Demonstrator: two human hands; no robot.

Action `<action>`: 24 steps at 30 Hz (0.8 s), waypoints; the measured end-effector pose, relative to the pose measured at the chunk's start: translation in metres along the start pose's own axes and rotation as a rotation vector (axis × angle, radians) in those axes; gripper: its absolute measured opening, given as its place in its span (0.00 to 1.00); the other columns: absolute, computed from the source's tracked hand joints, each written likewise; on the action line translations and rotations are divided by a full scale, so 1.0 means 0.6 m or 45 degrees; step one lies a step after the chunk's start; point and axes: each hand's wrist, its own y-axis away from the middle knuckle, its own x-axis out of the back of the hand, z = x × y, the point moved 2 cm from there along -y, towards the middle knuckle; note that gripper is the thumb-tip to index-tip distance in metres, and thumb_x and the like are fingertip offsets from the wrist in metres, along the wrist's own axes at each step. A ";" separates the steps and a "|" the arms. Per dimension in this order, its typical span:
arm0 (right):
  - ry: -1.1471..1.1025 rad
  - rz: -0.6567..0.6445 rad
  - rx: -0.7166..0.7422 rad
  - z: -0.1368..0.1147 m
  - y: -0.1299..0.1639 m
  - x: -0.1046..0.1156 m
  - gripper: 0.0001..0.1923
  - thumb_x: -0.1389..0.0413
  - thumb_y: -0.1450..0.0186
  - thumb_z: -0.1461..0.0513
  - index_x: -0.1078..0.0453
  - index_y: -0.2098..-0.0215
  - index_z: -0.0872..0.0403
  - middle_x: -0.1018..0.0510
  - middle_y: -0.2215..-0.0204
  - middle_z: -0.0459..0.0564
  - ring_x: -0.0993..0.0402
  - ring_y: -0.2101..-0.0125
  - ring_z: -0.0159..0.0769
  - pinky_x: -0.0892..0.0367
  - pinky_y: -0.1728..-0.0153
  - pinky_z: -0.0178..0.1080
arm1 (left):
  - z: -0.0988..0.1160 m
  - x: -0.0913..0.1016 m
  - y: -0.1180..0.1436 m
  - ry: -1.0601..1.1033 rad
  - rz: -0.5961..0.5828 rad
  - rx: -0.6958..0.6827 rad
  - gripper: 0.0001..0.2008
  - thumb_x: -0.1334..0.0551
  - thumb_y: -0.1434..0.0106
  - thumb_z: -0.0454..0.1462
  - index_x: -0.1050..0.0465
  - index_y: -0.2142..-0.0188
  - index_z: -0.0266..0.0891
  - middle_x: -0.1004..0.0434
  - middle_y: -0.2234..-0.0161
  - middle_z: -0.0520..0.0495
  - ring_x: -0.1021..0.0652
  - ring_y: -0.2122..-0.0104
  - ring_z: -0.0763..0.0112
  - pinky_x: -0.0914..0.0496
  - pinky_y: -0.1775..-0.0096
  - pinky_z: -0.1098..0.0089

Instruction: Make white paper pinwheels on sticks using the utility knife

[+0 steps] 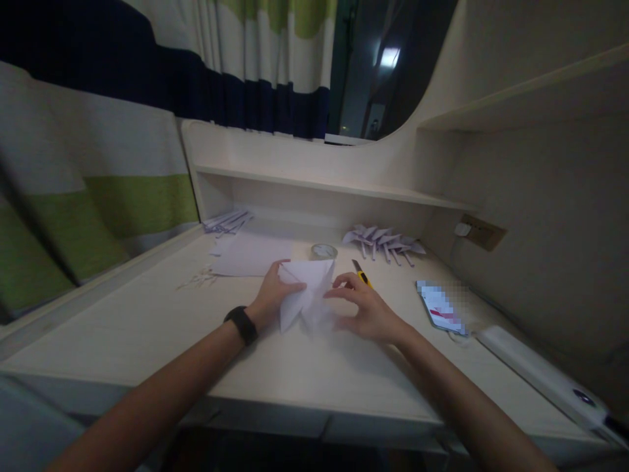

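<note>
We press the folded white paper (305, 295) flat at surface (147, 328) centre w/ both hands: left hand (272, 295) grip pinching its left edge, right hand (366, 311) fingertips on right edge. Yellow cutter (362, 274) just behind.
</note>
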 end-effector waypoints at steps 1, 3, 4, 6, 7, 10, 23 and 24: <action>0.059 0.040 0.009 -0.006 0.000 -0.003 0.27 0.35 0.47 0.53 0.31 0.51 0.49 0.34 0.53 0.54 0.33 0.56 0.41 0.34 0.56 0.43 | 0.000 0.000 0.000 -0.024 0.012 -0.012 0.33 0.29 0.58 0.32 0.39 0.52 0.39 0.27 0.60 0.45 0.24 0.61 0.62 0.30 0.60 0.64; 0.149 0.068 0.026 -0.016 0.000 -0.009 0.28 0.35 0.47 0.53 0.33 0.50 0.49 0.35 0.51 0.55 0.33 0.57 0.41 0.34 0.57 0.44 | -0.001 0.001 -0.001 -0.055 0.031 -0.031 0.33 0.29 0.58 0.32 0.39 0.53 0.39 0.27 0.60 0.46 0.24 0.61 0.62 0.30 0.60 0.64; 0.183 0.054 0.035 -0.020 0.000 -0.011 0.28 0.35 0.46 0.53 0.34 0.49 0.49 0.36 0.50 0.55 0.33 0.57 0.41 0.34 0.57 0.44 | -0.002 0.001 -0.001 -0.063 0.029 -0.037 0.33 0.29 0.58 0.32 0.39 0.53 0.39 0.28 0.61 0.46 0.24 0.61 0.63 0.30 0.60 0.64; 0.225 -0.007 0.056 -0.022 0.001 -0.015 0.27 0.36 0.45 0.55 0.34 0.49 0.49 0.35 0.49 0.56 0.33 0.56 0.41 0.34 0.56 0.44 | -0.004 0.001 -0.001 -0.072 0.010 -0.050 0.32 0.29 0.58 0.33 0.39 0.53 0.39 0.28 0.60 0.46 0.25 0.61 0.63 0.30 0.60 0.64; 0.233 -0.043 0.063 -0.020 0.002 -0.017 0.26 0.36 0.44 0.56 0.34 0.48 0.49 0.33 0.49 0.55 0.33 0.55 0.42 0.35 0.56 0.44 | -0.004 0.001 -0.001 -0.078 0.000 -0.057 0.32 0.29 0.58 0.33 0.39 0.53 0.39 0.28 0.60 0.46 0.25 0.61 0.63 0.30 0.60 0.64; 0.210 -0.122 0.076 -0.008 0.005 -0.028 0.22 0.38 0.42 0.58 0.32 0.50 0.51 0.27 0.55 0.54 0.31 0.56 0.41 0.35 0.56 0.42 | 0.001 0.001 0.002 -0.121 -0.004 -0.069 0.31 0.30 0.57 0.32 0.38 0.53 0.39 0.28 0.61 0.47 0.25 0.61 0.63 0.30 0.60 0.64; 0.161 -0.172 -0.112 0.021 0.008 -0.049 0.09 0.40 0.40 0.60 0.25 0.60 0.51 0.19 0.67 0.48 0.24 0.68 0.34 0.35 0.65 0.34 | -0.001 0.009 -0.013 -0.127 -0.053 -0.047 0.37 0.30 0.55 0.37 0.43 0.46 0.41 0.27 0.60 0.45 0.23 0.64 0.63 0.28 0.64 0.63; 0.165 -0.179 -0.126 0.023 0.008 -0.049 0.09 0.40 0.40 0.61 0.24 0.61 0.51 0.19 0.67 0.48 0.24 0.67 0.35 0.35 0.65 0.34 | 0.009 0.014 -0.019 -0.201 -0.028 -0.091 0.37 0.31 0.54 0.39 0.43 0.46 0.41 0.27 0.58 0.43 0.23 0.63 0.62 0.28 0.63 0.62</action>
